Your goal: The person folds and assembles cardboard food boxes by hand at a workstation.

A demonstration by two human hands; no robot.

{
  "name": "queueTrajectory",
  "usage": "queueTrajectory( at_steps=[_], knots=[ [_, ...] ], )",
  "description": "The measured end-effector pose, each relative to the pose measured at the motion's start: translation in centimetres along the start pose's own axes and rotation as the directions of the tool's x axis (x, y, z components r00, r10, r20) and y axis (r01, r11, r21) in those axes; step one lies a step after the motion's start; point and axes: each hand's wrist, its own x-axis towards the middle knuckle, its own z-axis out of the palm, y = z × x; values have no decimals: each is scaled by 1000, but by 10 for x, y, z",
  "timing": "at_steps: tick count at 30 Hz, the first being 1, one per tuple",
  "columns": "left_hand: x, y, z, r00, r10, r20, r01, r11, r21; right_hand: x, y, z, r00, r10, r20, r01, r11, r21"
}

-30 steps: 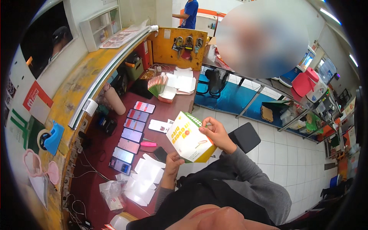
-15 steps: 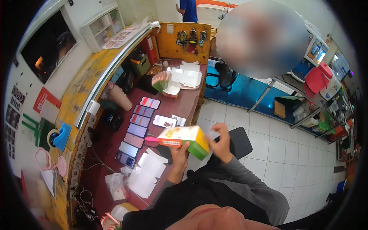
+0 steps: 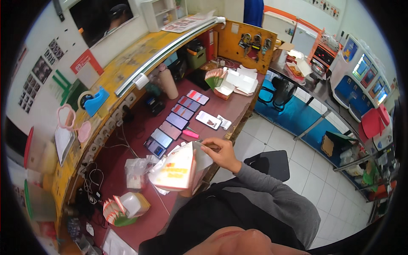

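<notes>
A small white cardboard box (image 3: 170,170) with orange and yellow print is tilted above the desk in front of me. My left hand (image 3: 185,193) supports it from beneath; only a sliver shows, the fingers hidden behind the box. At the box's upper right edge, my right hand (image 3: 222,153) pinches a greyish-white flap (image 3: 202,158) between thumb and forefinger. Just beyond the box lies a pink marker (image 3: 191,134). Several phones (image 3: 171,130) make a slanting row on the red desktop, and a white-screened phone (image 3: 209,120) rests to their right beside a folded paper slip (image 3: 224,123).
Opened white food boxes (image 3: 240,80) stand at the desk's far end beside a stack of folded cartons (image 3: 216,77). Nearer on the left are a clear plastic bag (image 3: 136,170) and another carton stack (image 3: 121,210). A tape dispenser (image 3: 94,102) sits on the yellow ledge. Cables (image 3: 90,177) lie below it.
The box has tipped over and come lower left, its printed panel now facing up. My right hand has moved from beside it to its edge and taken the flap. The view has shifted.
</notes>
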Motion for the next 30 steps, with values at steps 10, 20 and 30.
queueTrajectory(
  at_steps=[10,20,30],
  knots=[
    [-19,32,-38,945,-277,-175,198,909,-368,-6,-3,68,988,-94,121,79,990,119],
    [-12,20,-72,933,-298,-200,100,750,-654,0,-19,97,976,-138,167,141,990,-6],
    [4,0,-71,944,-328,-22,202,632,-748,10,-6,98,930,-308,199,343,924,-171]
  ],
)
